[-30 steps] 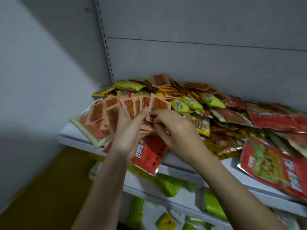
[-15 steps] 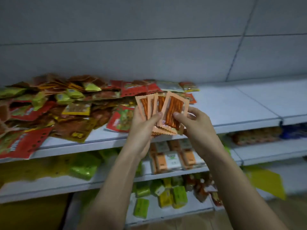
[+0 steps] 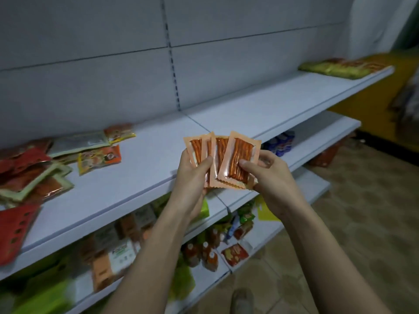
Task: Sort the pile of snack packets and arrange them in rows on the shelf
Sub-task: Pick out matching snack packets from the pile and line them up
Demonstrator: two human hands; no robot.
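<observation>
Above the front edge of the long white metal shelf (image 3: 140, 177), both hands hold up a fan of peach-orange plastic snack packets with clear windows showing orange-red sticks (image 3: 221, 159). Left hand (image 3: 192, 175): forearm comes up from bottom centre, back of hand to camera, thumb pressed across the face of the left packets, the other fingers curled behind the fan and out of sight. Right hand (image 3: 269, 175): forearm enters from lower right, thumb lies on the front of the rightmost packet, fingers (image 3: 264, 160) curled behind its right edge, so it pinches that packet. Fan is upright, packets overlap, zigzag bottom seams sit between the two palms; clear of the shelf board, not touching it. Unsorted pile of mixed red, yellow and pale green foil snack packets (image 3: 45, 168) lies on the same shelf, far left, well apart from the hands. Far right end of that shelf: a flat row of green and orange packets (image 3: 344, 68), blurred. Lower shelves under the arms carry green bags, orange-and-white boxes (image 3: 118, 252), small red-capped bottles (image 3: 204, 254) and blue items (image 3: 280, 143); details too blurred to tell. Brown patterned floor (image 3: 362, 211) at right.
</observation>
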